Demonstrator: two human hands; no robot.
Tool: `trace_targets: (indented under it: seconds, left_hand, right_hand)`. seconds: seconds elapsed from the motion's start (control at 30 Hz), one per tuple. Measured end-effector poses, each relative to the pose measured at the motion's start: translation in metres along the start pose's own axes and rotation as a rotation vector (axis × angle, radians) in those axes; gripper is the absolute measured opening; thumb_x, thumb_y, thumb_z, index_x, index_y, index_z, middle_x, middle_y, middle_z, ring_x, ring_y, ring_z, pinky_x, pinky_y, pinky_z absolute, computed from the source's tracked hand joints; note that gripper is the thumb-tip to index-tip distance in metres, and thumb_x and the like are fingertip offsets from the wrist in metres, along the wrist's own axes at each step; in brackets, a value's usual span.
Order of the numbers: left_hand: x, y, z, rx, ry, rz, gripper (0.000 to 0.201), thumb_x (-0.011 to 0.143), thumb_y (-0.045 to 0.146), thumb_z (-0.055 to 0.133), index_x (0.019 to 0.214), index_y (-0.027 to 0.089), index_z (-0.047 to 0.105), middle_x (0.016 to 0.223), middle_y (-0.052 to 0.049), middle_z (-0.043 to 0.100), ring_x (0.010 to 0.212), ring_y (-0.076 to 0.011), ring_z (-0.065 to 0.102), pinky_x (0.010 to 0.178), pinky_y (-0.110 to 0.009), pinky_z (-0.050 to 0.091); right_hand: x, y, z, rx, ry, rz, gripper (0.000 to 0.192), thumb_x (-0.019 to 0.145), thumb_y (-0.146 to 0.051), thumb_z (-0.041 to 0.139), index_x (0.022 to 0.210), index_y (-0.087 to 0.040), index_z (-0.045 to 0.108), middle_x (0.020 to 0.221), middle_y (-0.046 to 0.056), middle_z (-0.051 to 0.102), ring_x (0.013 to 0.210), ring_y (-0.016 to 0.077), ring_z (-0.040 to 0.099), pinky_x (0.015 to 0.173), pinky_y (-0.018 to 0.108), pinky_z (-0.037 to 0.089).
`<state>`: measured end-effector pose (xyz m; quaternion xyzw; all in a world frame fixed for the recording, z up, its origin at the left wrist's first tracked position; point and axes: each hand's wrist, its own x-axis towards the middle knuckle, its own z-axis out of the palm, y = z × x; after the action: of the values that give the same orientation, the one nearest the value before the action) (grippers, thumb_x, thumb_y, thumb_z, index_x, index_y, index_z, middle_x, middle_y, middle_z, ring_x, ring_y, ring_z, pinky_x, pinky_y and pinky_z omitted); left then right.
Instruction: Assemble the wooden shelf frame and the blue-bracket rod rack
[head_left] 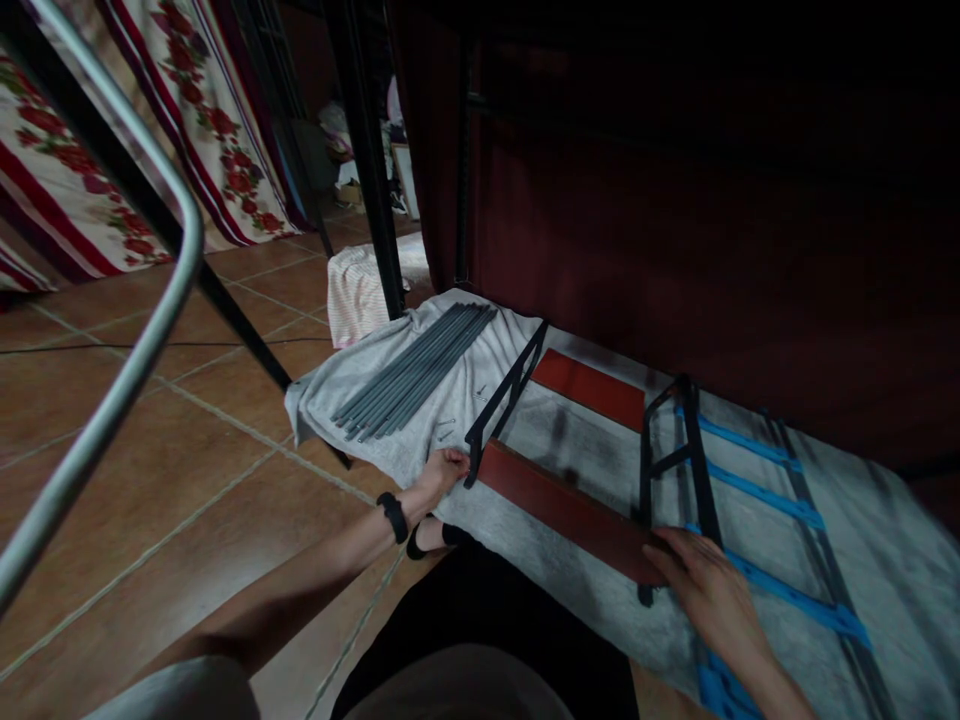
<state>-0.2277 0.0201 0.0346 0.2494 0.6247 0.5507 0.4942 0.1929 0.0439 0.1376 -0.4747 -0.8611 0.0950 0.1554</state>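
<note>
My left hand (pixel 448 470) is closed in a pinch at the lower end of a black metal side frame (pixel 512 385); whatever its fingertips hold is too small to make out. A red-brown board (pixel 562 505) spans from that frame to a second black side frame (pixel 703 480) on the right. Around the board's right end, my right hand (pixel 705 570) keeps a grip, thumb at the near edge. Farther back, a second red-brown board (pixel 589 388) lies between the two frames. A few small screws (pixel 448 428) are scattered on the grey cloth left of the left frame.
Grey rods (pixel 416 375) lie bundled on the cloth (pixel 911 590). To the right are blue strips (pixel 787 590) across dark bars. A bent metal tube (pixel 184 260) rises at left, and a black post (pixel 373 170) stands behind the rods. Dark red fabric hangs along the back.
</note>
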Motion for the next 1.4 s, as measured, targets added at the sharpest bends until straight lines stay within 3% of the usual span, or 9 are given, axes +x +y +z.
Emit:
trace_targets:
  seconds: [0.2,0.37,0.47,0.57,0.7,0.9,1.0,1.2,1.4]
  left_hand:
    - [-0.001,0.004,0.002,0.009,-0.028,-0.01,0.008,0.058,0.011,0.07,0.061,0.013,0.063,0.054,0.0,0.06,0.046,-0.0092,0.05,0.049,-0.023,0.035]
    - [-0.007,0.008,0.001,-0.03,-0.074,0.047,0.015,0.053,0.005,0.069,0.066,0.013,0.067,0.062,0.0,0.065,0.056,-0.0098,0.055,0.057,-0.022,0.042]
    - [-0.006,0.008,-0.003,-0.051,-0.093,0.03,0.016,0.057,0.013,0.074,0.073,0.013,0.07,0.071,-0.003,0.069,0.063,-0.0121,0.06,0.063,-0.024,0.047]
    - [-0.002,0.003,-0.004,-0.008,-0.033,-0.013,0.011,0.064,0.022,0.075,0.065,0.014,0.067,0.062,-0.002,0.065,0.057,-0.0112,0.057,0.058,-0.023,0.045]
    - [0.003,0.0,-0.003,0.043,-0.054,-0.034,0.017,0.058,0.015,0.076,0.052,0.015,0.06,0.046,0.002,0.054,0.044,-0.0083,0.045,0.047,-0.022,0.033]
    - [0.001,0.007,-0.005,-0.004,-0.132,-0.009,0.022,0.048,0.006,0.075,0.067,0.013,0.067,0.063,-0.002,0.067,0.056,-0.0117,0.057,0.058,-0.024,0.045]
    - [0.001,0.007,-0.007,-0.026,-0.121,-0.039,0.022,0.053,0.014,0.079,0.073,0.013,0.069,0.07,-0.004,0.07,0.062,-0.0138,0.062,0.063,-0.026,0.049]
    - [0.003,0.001,-0.002,0.01,-0.072,-0.031,0.014,0.055,0.013,0.076,0.059,0.014,0.062,0.051,0.002,0.057,0.046,-0.0085,0.048,0.05,-0.022,0.037]
    - [-0.001,0.004,-0.006,0.01,-0.086,-0.014,0.015,0.056,0.014,0.074,0.07,0.014,0.068,0.067,-0.003,0.068,0.06,-0.0125,0.06,0.059,-0.024,0.045]
  right_hand:
    - [-0.001,0.0,-0.001,-0.002,-0.001,0.015,0.037,0.098,-0.054,0.048,0.106,-0.026,0.071,0.105,0.006,0.074,0.101,0.0269,0.068,0.086,0.041,0.055]
    - [-0.002,-0.001,-0.002,0.014,0.003,0.021,0.037,0.098,-0.053,0.048,0.106,-0.026,0.071,0.107,0.006,0.074,0.1,0.0261,0.069,0.085,0.04,0.056]
    - [-0.002,-0.002,-0.003,0.013,0.017,0.018,0.038,0.097,-0.053,0.047,0.105,-0.025,0.072,0.105,0.006,0.075,0.1,0.0263,0.069,0.083,0.039,0.056]
    - [-0.001,-0.003,-0.003,0.019,0.016,0.015,0.038,0.097,-0.054,0.048,0.104,-0.025,0.072,0.103,0.006,0.075,0.098,0.0262,0.07,0.083,0.039,0.056]
    - [-0.001,-0.003,-0.002,0.017,0.02,0.009,0.037,0.097,-0.053,0.048,0.104,-0.026,0.072,0.103,0.006,0.075,0.096,0.0261,0.07,0.083,0.04,0.056]
    - [-0.002,-0.003,-0.001,0.022,0.006,0.019,0.037,0.098,-0.053,0.048,0.106,-0.026,0.072,0.108,0.007,0.074,0.102,0.0268,0.069,0.085,0.041,0.056]
    - [-0.002,-0.003,-0.001,0.028,0.002,0.019,0.036,0.098,-0.052,0.048,0.106,-0.026,0.071,0.106,0.006,0.074,0.101,0.0261,0.069,0.085,0.04,0.056]
    - [-0.002,-0.002,-0.001,0.026,0.02,0.006,0.035,0.097,-0.052,0.049,0.104,-0.026,0.072,0.104,0.005,0.075,0.098,0.0253,0.069,0.083,0.039,0.056]
    - [-0.003,-0.001,-0.001,0.031,0.027,0.016,0.035,0.096,-0.053,0.05,0.104,-0.027,0.072,0.105,0.005,0.075,0.098,0.0254,0.069,0.082,0.039,0.056]
